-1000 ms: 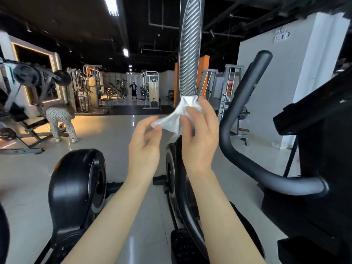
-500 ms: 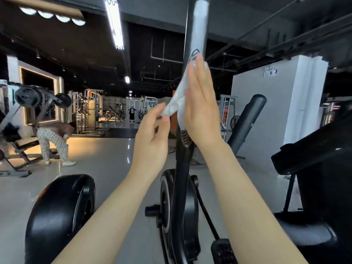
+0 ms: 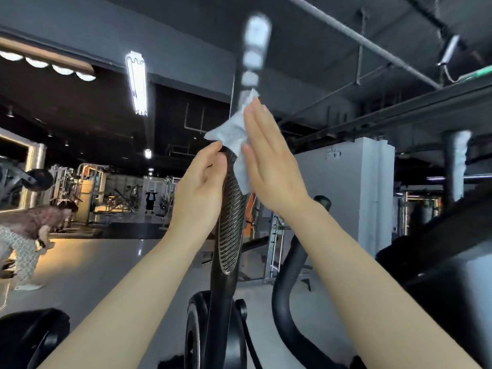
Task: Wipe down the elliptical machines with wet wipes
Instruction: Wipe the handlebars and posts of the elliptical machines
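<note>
An elliptical's upright black handle bar [image 3: 231, 230] with a ribbed grip rises through the middle of the view, its top blurred. A white wet wipe [image 3: 234, 134] is draped against the bar above the grip. My right hand [image 3: 269, 161] presses the wipe to the bar's right side with straight fingers. On the bar's left side, my left hand [image 3: 202, 187] pinches the wipe's lower left corner between thumb and fingertips. The machine's flywheel housing [image 3: 194, 334] shows below.
A curved black fixed handle [image 3: 287, 288] and the dark console body [image 3: 439, 262] of the machine are at the right. Another machine's black housing [image 3: 32, 334] is at the lower left. A person [image 3: 24, 235] bends over at the far left on the gym floor.
Both hands and the wipe have moved up the bar from the lower grip to above it. My right hand went from curled on the wipe to flat against it. The camera tilted upward.
</note>
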Available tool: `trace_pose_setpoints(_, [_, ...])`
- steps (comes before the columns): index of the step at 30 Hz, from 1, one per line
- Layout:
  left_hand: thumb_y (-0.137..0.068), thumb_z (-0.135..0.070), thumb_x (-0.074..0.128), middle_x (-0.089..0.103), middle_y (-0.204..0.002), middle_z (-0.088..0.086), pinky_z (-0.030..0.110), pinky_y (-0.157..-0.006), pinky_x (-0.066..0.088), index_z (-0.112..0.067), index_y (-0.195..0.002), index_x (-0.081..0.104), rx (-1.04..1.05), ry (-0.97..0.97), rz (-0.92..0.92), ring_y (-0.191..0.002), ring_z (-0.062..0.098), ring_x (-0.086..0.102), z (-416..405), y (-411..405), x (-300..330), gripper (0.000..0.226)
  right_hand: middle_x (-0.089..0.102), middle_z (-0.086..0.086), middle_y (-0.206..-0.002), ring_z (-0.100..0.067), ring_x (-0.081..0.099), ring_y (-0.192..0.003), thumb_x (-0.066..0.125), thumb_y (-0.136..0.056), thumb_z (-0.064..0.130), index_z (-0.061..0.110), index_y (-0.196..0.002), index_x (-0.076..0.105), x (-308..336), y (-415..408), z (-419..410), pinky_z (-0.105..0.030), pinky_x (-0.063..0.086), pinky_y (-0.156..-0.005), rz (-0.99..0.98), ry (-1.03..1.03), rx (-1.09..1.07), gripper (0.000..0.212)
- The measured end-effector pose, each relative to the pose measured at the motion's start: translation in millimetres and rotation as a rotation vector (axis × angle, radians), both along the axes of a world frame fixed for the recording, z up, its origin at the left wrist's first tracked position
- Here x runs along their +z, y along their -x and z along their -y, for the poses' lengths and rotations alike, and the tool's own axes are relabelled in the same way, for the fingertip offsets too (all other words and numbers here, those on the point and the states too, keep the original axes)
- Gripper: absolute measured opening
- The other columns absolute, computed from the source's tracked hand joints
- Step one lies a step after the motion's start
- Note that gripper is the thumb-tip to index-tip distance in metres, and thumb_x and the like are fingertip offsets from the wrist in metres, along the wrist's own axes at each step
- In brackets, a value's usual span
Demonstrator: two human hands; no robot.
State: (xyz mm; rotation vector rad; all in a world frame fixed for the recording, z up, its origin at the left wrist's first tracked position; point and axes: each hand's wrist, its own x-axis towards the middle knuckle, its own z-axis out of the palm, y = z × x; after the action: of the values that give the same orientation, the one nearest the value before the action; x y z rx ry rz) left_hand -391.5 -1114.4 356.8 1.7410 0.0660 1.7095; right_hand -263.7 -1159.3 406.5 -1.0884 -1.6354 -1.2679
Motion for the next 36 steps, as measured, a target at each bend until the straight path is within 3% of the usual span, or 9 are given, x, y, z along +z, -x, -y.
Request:
trace_pose_setpoints(5, [-0.104,-0.028,0.042,0.046,-0.119,-0.030,0.002,-0.084,0.036,-0.031,-0.145,0.041,0.009,-0.081,0.086,-0.097,-0.031,0.044,10.3,-5.7,44.1,0.041,0.021,-0.021,-0.159,-0.034,0.016,-0.148,0.036,-0.104,0.018,-0.005,-0.149,0.027,80.7,10.3,1.4,-0.034,0.016,-0.122,0.054,-0.072,-0.080,0.052])
trace_pose_setpoints(9, [-0.105,-0.028,0.041,0.050,-0.122,-0.026,0.025,-0.109,0.038,-0.035,-0.143,0.043,-0.091,-0.076,0.134,-0.116,-0.013,0.048,13.4,0.2,72.3,0.039,0.026,-0.021,-0.157,-0.037,0.017,-0.148,0.031,-0.103,0.017,-0.009,-0.146,0.031,148.3,27.5,-5.0,-0.044,0.016,-0.121,0.096,-0.140,-0.183,0.050])
trace_pose_setpoints(18, [-0.105,-0.016,0.043,0.059,-0.127,-0.016,0.039,-0.114,0.038,-0.046,-0.112,0.054,-0.219,0.075,0.071,-0.126,0.006,0.053,-7.4,0.3,58.2,0.033,0.032,-0.001,-0.157,-0.011,0.025,-0.144,0.039,-0.100,0.004,0.006,-0.149,0.035,117.2,47.6,-7.2,-0.009,0.016,-0.104,-0.198,-0.282,-0.104,0.049])
trace_pose_setpoints(22, [-0.104,-0.015,0.045,0.061,-0.131,-0.007,0.039,-0.110,0.042,-0.037,-0.121,0.058,-0.277,0.125,0.080,-0.122,0.009,0.057,-2.5,5.7,61.1,0.030,0.060,0.037,-0.106,0.020,0.050,-0.103,0.049,-0.101,0.037,0.042,-0.118,0.062,78.4,44.4,5.9,-0.010,0.036,-0.091,-0.122,-0.275,-0.263,0.022])
trace_pose_setpoints(24, [-0.103,-0.016,0.045,0.066,-0.125,-0.009,0.039,-0.105,0.047,-0.035,-0.119,0.062,-0.278,0.130,0.063,-0.116,0.010,0.061,-0.5,6.9,63.4,0.030,0.060,0.044,-0.101,0.025,0.050,-0.101,0.049,-0.101,0.042,0.047,-0.110,0.063,58.8,40.7,13.3,-0.006,0.039,-0.087,-0.098,-0.224,-0.229,0.017])
trace_pose_setpoints(26, [-0.102,-0.015,0.045,0.070,-0.111,-0.015,0.032,-0.094,0.051,-0.040,-0.108,0.064,-0.284,0.153,0.051,-0.108,0.007,0.065,1.6,9.0,65.0,0.032,0.062,0.033,-0.113,0.016,0.052,-0.109,0.047,-0.103,0.027,0.026,-0.116,0.069,54.0,28.2,13.4,-0.005,0.040,-0.090,0.041,-0.261,-0.306,0.026])
trace_pose_setpoints(29, [-0.104,-0.017,0.044,0.073,-0.088,-0.021,0.013,-0.065,0.051,-0.039,-0.104,0.060,-0.329,0.193,0.051,-0.084,-0.006,0.068,7.0,15.3,66.5,0.027,0.070,-0.008,-0.116,-0.024,0.063,-0.111,0.053,-0.091,0.003,0.004,-0.110,0.070,61.6,23.1,25.4,-0.020,0.045,-0.095,0.047,-0.267,-0.295,0.026])
trace_pose_setpoints(33, [-0.107,-0.022,0.037,0.063,-0.127,-0.003,0.009,-0.058,0.050,-0.024,-0.142,0.045,-0.403,0.243,0.042,-0.090,0.000,0.061,9.1,18.2,69.9,0.036,0.064,-0.016,-0.120,-0.027,0.057,-0.110,0.052,-0.090,-0.003,0.000,-0.119,0.064,123.2,39.2,48.3,-0.018,0.034,-0.089,0.033,-0.307,-0.270,0.032])
trace_pose_setpoints(36, [-0.108,-0.029,0.034,0.057,-0.133,0.003,0.009,-0.059,0.052,-0.025,-0.145,0.041,-0.439,0.263,0.041,-0.094,0.001,0.059,6.6,19.9,73.8,0.038,0.063,-0.014,-0.121,-0.027,0.055,-0.111,0.047,-0.092,0.002,0.003,-0.116,0.065,176.8,52.6,40.1,-0.031,0.045,-0.088,0.080,-0.218,-0.410,0.030])
